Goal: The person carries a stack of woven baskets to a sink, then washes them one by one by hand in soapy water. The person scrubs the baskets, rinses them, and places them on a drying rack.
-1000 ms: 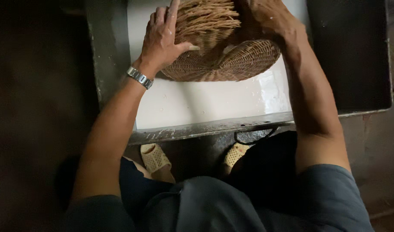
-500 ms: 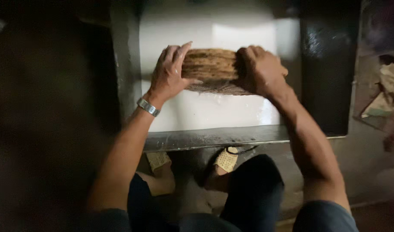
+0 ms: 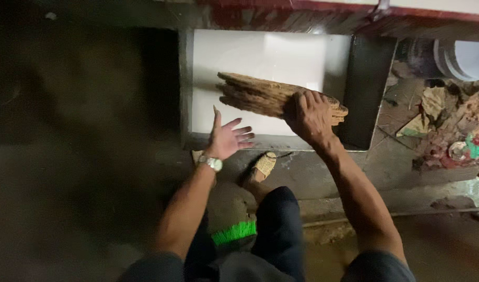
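A flat stack of brown woven wicker mats (image 3: 265,95), their rims frayed and layered one over another, sits tilted a little above the centre of the frame, its left end free in the air and its right end sloping down toward the dark edge of the basin. The right hand (image 3: 309,116) is clamped over the right part of that stack, fingers curled over its top edge and gripping it. The left hand (image 3: 228,138) hangs open just below and left of the stack, palm turned up and fingers spread, holding nothing and not touching the mats; a silver wristwatch (image 3: 214,163) circles its wrist. Behind the stack, in the upper centre, lies a rectangular basin with dark grey walls (image 3: 185,83) whose inside shows only a flat, glossy white surface; whether that is liquid or the bottom cannot be told. At the right edge of the frame lies a heap of crumpled brown and tan scraps (image 3: 438,112) with a bit of green and red wrapping (image 3: 477,147), too blurred to read as any package. In the upper right corner stand rounded white containers (image 3: 466,58), contents not visible. Below the basin, a tan woven sandal (image 3: 264,164) rests on the wet grey floor, and a bright green bristled brush (image 3: 234,233) shows at the lower centre, between the person's dark-clad legs.
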